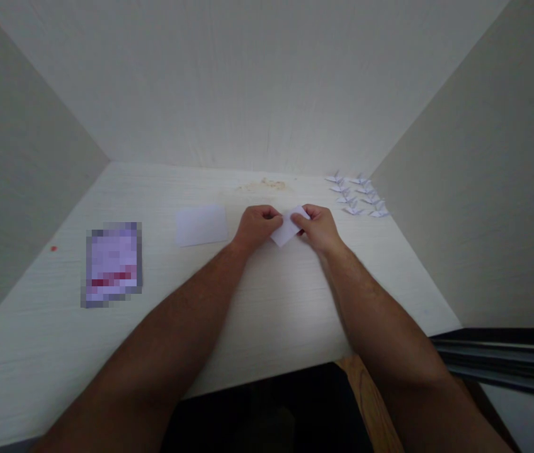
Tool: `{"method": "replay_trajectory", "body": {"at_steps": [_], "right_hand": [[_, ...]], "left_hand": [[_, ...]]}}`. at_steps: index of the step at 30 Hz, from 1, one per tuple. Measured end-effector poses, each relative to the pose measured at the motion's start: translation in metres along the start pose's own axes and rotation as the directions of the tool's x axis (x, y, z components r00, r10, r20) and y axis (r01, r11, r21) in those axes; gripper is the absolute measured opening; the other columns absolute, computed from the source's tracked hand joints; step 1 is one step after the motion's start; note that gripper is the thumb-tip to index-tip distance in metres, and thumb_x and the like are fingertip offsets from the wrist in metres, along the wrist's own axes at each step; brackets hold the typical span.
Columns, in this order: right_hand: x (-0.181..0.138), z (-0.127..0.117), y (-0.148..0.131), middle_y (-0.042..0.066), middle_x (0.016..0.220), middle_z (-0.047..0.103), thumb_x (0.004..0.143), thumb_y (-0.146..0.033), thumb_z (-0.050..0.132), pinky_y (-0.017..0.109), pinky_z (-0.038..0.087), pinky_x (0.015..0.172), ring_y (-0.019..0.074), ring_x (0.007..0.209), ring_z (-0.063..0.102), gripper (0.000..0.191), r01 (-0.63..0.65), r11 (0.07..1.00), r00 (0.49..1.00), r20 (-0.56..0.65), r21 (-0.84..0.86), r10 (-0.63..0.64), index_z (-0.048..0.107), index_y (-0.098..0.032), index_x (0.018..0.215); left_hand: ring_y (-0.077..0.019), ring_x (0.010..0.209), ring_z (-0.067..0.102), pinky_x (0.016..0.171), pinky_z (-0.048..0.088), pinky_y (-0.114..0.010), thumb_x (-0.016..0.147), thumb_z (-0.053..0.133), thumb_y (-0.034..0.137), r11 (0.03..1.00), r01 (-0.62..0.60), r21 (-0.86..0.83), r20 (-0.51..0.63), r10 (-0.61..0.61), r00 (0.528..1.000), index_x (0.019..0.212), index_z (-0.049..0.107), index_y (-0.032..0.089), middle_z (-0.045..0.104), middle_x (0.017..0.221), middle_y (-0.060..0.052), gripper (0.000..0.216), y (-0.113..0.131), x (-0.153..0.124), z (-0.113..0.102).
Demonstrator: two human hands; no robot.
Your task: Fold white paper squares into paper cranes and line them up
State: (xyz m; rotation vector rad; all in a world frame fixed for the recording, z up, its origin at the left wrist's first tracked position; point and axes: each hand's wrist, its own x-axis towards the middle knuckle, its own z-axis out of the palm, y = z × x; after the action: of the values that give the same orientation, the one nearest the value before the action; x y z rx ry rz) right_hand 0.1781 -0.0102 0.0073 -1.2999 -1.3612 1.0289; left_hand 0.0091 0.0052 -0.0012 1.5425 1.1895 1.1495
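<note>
A small folded piece of white paper [283, 235] is held between both hands over the middle of the table. My left hand [258, 228] pinches its left corner with thumb and curled fingers. On the right side, my right hand [318, 226] grips it, the thumb lying on top and the fingers beneath. The paper is turned so that one corner points toward me. Left of my hands, a flat white stack or sheet of paper [201, 225] lies on the table. Several folded paper cranes [353, 207] stand in rows at the back right.
A blurred-out purple and red rectangular item [113, 264] lies on the left of the white table [267, 327], with a small red bit [53, 248] beyond it. A brownish worn patch [267, 185] marks the back. Walls enclose the table's back and both sides.
</note>
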Motion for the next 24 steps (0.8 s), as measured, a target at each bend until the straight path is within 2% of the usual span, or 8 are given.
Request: {"method": "replay_trajectory", "body": {"at_steps": [10, 24], "right_hand": [[-0.011, -0.014, 0.005, -0.002, 0.06, 0.064, 0.074, -0.04, 0.072, 0.025, 0.047, 0.049, 0.011, 0.049, 0.056, 0.024, 0.019, 0.999, 0.997, 0.072, -0.049, -0.015, 0.066, -0.017, 0.073], [-0.012, -0.009, 0.011, -0.002, 0.058, 0.065, 0.073, -0.043, 0.072, 0.023, 0.048, 0.046, 0.0105, 0.047, 0.057, 0.027, 0.014, 1.0, 0.998, 0.057, 0.023, -0.016, 0.066, -0.017, 0.073]], "left_hand": [[-0.0096, 0.048, 0.044, 0.046, 0.032, -0.022, 0.067, 0.063, 0.026, 1.0, -0.003, 0.027, 0.095, 0.001, 0.995, 0.055, 0.065, 0.017, 0.056, 0.051, 0.002, 0.015, 0.013, -0.004, -0.001], [-0.0099, 0.052, 0.048, 0.049, 0.034, -0.021, 0.068, 0.061, 0.029, 0.997, 0.037, 0.071, 0.134, -0.047, 0.99, 0.062, 0.065, 0.015, 0.059, 0.056, 0.001, 0.016, 0.007, -0.003, -0.001]]}}
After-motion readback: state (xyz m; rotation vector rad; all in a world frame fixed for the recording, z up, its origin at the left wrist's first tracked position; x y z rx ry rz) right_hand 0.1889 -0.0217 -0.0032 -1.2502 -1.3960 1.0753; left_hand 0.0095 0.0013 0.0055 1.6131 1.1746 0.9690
